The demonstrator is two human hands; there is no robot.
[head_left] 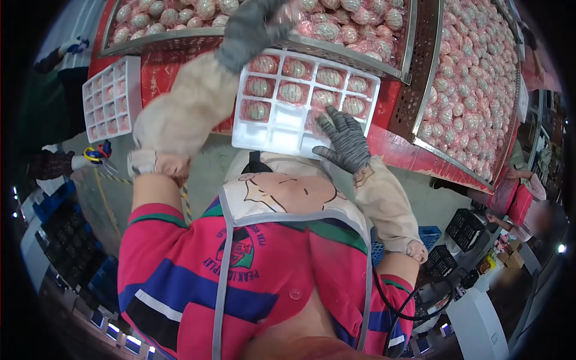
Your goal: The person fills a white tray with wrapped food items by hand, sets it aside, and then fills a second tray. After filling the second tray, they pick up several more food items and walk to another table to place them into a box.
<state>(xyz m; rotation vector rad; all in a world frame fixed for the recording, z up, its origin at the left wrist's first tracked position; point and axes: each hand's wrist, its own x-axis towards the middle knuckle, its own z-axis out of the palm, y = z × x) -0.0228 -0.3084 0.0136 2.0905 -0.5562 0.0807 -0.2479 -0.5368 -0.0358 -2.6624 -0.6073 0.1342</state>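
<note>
A white compartment tray (276, 139) lies in front of me, with round, pale striped pieces in clear and red wrappers (291, 92) in most compartments. Some near compartments hold nothing. My left hand (247, 37), in a grey glove, reaches past the tray over the metal rim of a bin (180, 37) full of the same wrapped pieces. Its fingertips are smeared, so its hold cannot be made out. My right hand (347, 141), also gloved, rests over the tray's near right corner with fingers apart, beside a wrapped piece (314, 122).
Another bin (471, 90) of wrapped pieces stands right, behind a perforated metal edge (414, 102). A second filled tray (110, 99) sits left, near a co-worker's sleeve (51, 163) and blue-yellow scissors (98, 153). Black crates (464, 229) stand on the floor right.
</note>
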